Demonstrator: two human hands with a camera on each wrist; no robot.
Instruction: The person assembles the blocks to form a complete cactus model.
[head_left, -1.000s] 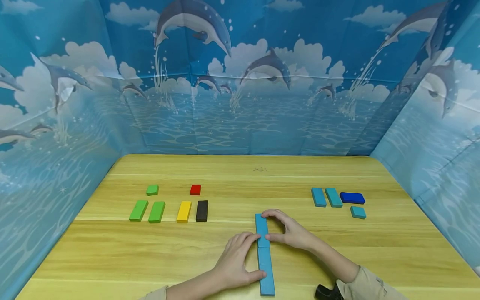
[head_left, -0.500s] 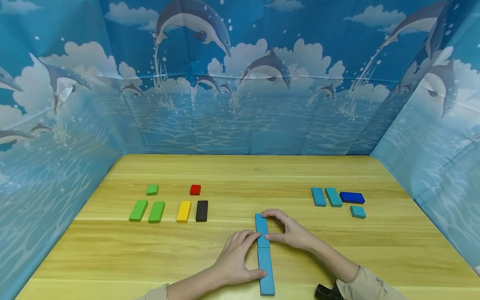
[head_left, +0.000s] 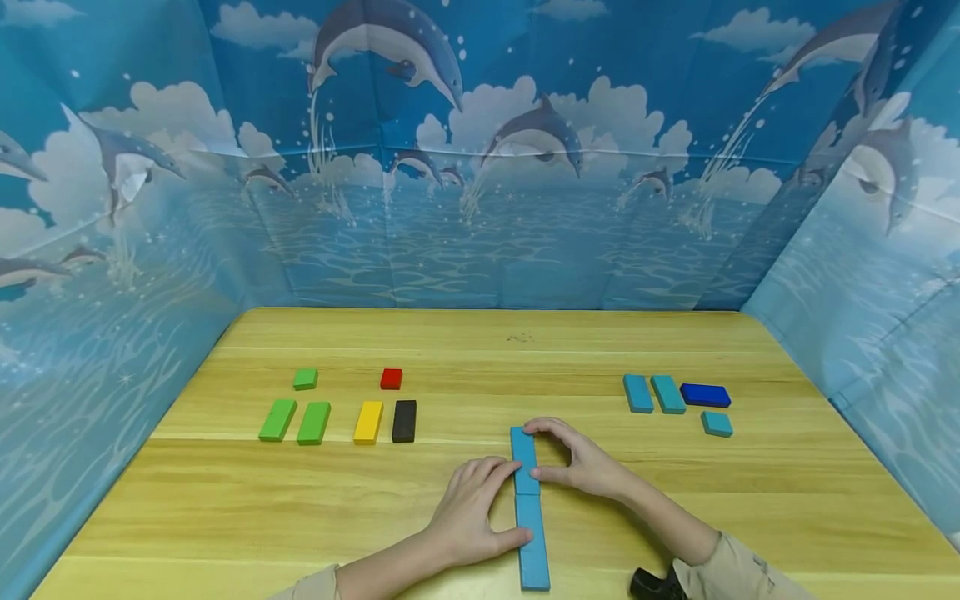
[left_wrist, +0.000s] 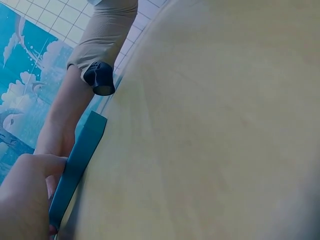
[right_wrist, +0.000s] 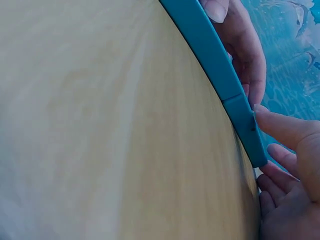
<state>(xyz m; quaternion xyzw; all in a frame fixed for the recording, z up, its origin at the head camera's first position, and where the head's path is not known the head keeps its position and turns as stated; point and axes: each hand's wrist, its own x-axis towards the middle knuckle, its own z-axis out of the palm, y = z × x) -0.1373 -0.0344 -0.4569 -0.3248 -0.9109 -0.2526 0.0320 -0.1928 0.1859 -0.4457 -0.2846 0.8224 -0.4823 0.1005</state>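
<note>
Broadly, a blue backdrop [head_left: 450, 242] printed with dolphins, clouds and water fills the upper half of the head view and runs down both sides. Below it spreads a bench [head_left: 225, 517] with a yellowish wood grain. Two forearms in beige sleeves [head_left: 735, 571] enter from the bottom edge, and a dark device [head_left: 656, 585] sits by the right cuff, at the lower right.

The left hand [head_left: 467, 518] and the right hand [head_left: 588, 467] meet at a near block [head_left: 534, 562] and a far block [head_left: 524, 450], both light blue, laid end to end in one line at the lower centre of the frame. Their ends touch at a narrow seam. The left hand's fingers are spread and unclenched — the forefinger touches the left edge of the far block, while the thumb rests on the near block. The right hand's fingers are also loose — thumb and forefinger touch the far block along its right side, the forefinger at its upper end.

At the right of the frame lies a dark blue block [head_left: 705, 395], with a light-blue pair [head_left: 637, 394] just left of it. Left of centre, a green pair [head_left: 313, 423], a yellow block [head_left: 368, 422] and a black block [head_left: 404, 422] form a row. Smallest are a teal piece [head_left: 717, 423] below the dark blue block, a red piece [head_left: 392, 379] above the yellow and black blocks, and a green piece [head_left: 305, 379] above the green pair.
</note>
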